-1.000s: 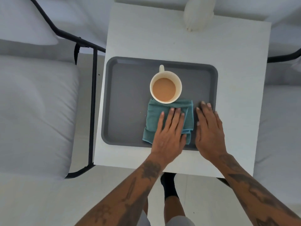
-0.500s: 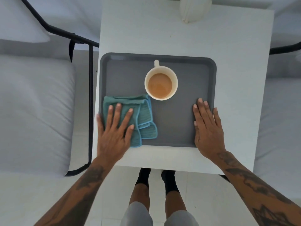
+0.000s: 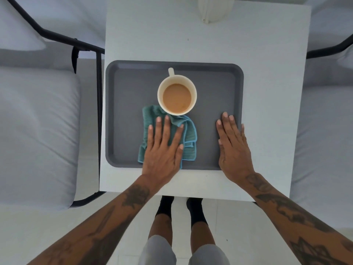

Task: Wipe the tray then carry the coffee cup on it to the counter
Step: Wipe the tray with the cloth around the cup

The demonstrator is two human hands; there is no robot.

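- The tray [image 3: 129,96] is dark grey with rounded corners and a raised rim, and we see it lying flat on a white table [image 3: 267,92], close to the table's near edge.
- A cream coffee cup [image 3: 177,93] stands upright on the tray, a little toward the far side, its handle pointing away from us; it holds light brown coffee.
- A teal cloth [image 3: 188,136] with a lighter blue hem lies crumpled on the tray just in front of the cup; its far edge meets the cup's base.
- Our left hand [image 3: 162,150] presses flat on the cloth, palm down, fingers spread wide, gripping nothing.
- Our right hand [image 3: 234,148] lies flat on the tray's near right corner, fingers straight and close together, also holding nothing.
- A white rounded object [image 3: 215,8] sits at the table's far edge; we cannot tell what it is.
- Pale cushions [image 3: 38,131] on black frames flank the table on both sides.
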